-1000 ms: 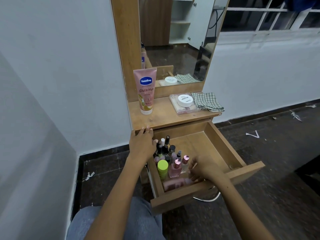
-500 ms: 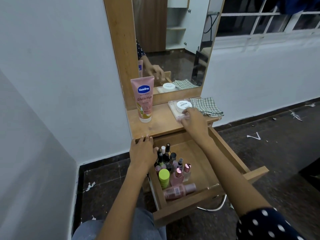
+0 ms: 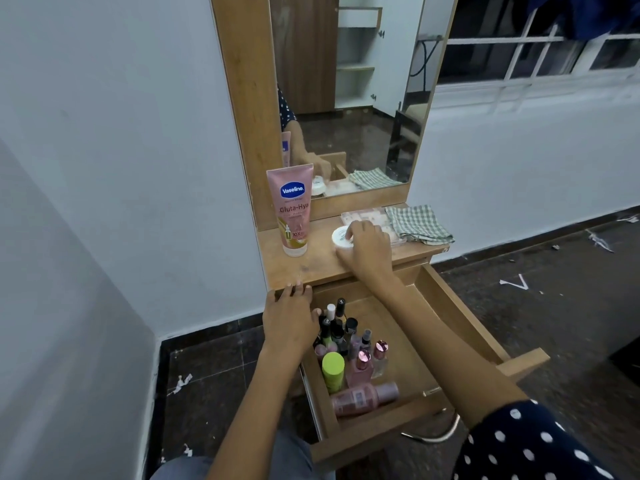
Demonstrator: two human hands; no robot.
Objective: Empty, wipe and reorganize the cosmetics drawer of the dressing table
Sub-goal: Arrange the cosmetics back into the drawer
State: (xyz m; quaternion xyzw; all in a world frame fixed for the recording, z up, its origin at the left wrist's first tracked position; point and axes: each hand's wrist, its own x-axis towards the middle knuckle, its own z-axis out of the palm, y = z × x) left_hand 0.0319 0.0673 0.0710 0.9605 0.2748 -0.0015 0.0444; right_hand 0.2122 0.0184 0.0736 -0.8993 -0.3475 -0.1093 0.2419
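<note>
White jar [image 3: 341, 238] now off the palette [image 3: 367, 218], right hand [image 3: 367, 245] grip grasping it; left hand [image 3: 289, 318] released.

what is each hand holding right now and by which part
The right hand grips the white round jar over its lid. The left hand holds nothing, resting on the tabletop edge.
</note>
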